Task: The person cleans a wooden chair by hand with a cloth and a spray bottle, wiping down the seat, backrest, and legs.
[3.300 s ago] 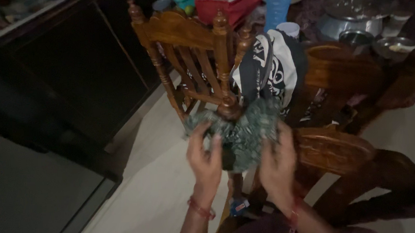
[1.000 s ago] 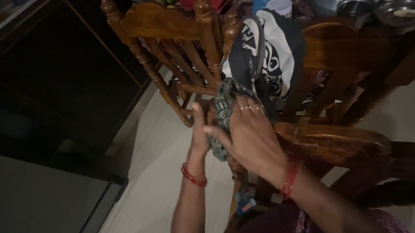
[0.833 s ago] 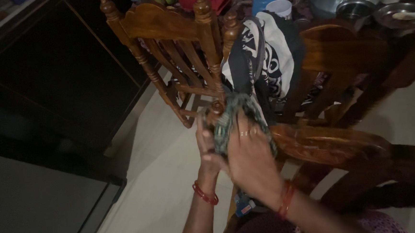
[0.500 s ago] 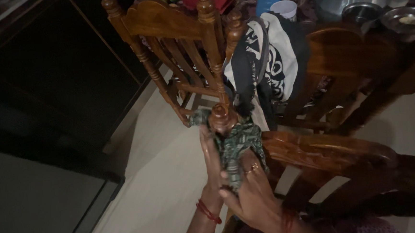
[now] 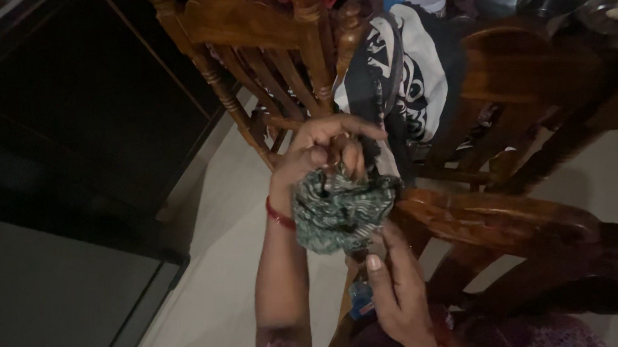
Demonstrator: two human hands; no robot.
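Item: green patterned cloth (image 5: pixel 340 211), soft and bunched into a crumpled wad, at the centre of the frame over the corner post of the near wooden chair (image 5: pixel 498 219).

Left hand (image 5: pixel 318 151): fingers curled shut over the top of the cloth, pinching its upper gathers. Right hand (image 5: pixel 395 290): below the wad, thumb up against its underside, fingers half closed; in the dim light it could not be told whether it truly gripped the fabric.

Step judged: wiping or wrapping the turned post with the cloth. The next move would call for a firm twist around the knob without the fabric slipping.

Surroundings: second wooden chair (image 5: pixel 257 34) with spindle back, polished and carved, in the upper centre; black-and-white printed bag (image 5: pixel 414 81) hung beside it; pale smooth floor (image 5: pixel 222 272); steel bowls (image 5: pixel 563 1) at the upper right.
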